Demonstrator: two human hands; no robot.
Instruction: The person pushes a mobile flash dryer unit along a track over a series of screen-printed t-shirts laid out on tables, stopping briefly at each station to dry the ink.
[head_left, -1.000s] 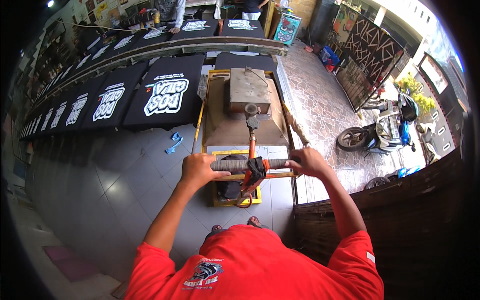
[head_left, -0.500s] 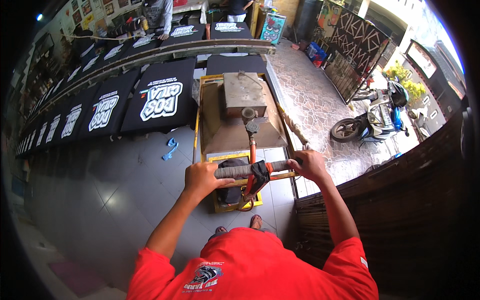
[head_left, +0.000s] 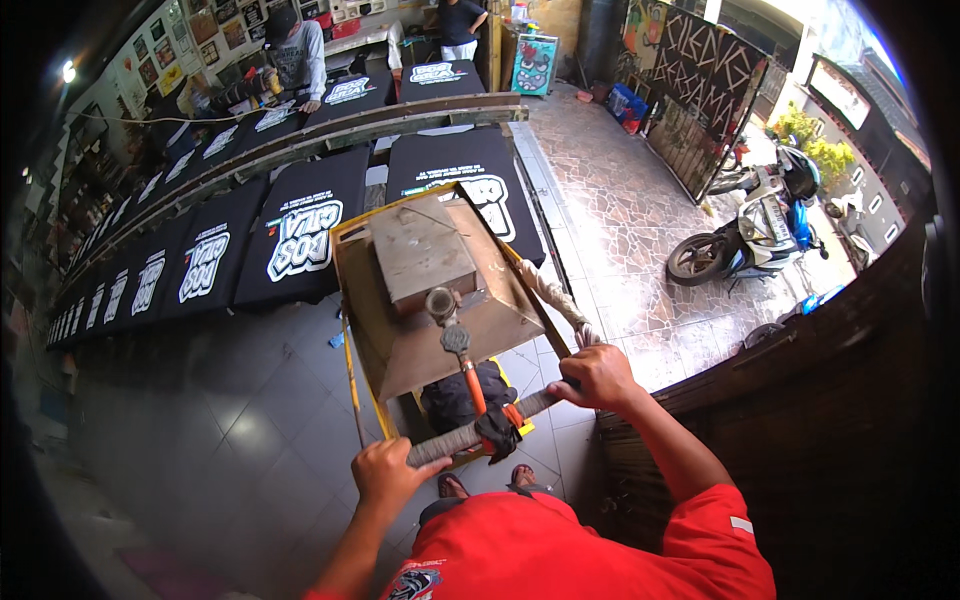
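Both my hands are closed round the grey-wrapped handlebar (head_left: 450, 445) of a yellow-framed cart. My left hand (head_left: 388, 475) grips its near left end. My right hand (head_left: 597, 380) holds the right end, farther from my body. Black wrapping is tied round the bar's middle. Ahead of the bar, the cart carries a sloped metal hood (head_left: 470, 340) with a boxy metal top (head_left: 420, 255). An orange hose (head_left: 473, 388) runs from a round fitting (head_left: 442, 304) on the hood down to the bar. A black bundle (head_left: 460, 402) sits low in the frame, partly hidden.
Black printed T-shirts (head_left: 305, 215) lie along a row of boards ahead and left, one partly behind the hood. Two people stand beyond the farther row. A motorbike (head_left: 740, 240) is parked on the stone paving at right. A dark slatted wall (head_left: 760, 430) stands close on my right.
The cart has swung so its front points further left, and the handlebar has tilted and come nearer my body. The shirt print behind the hood has come into view. Both hands keep their grip.
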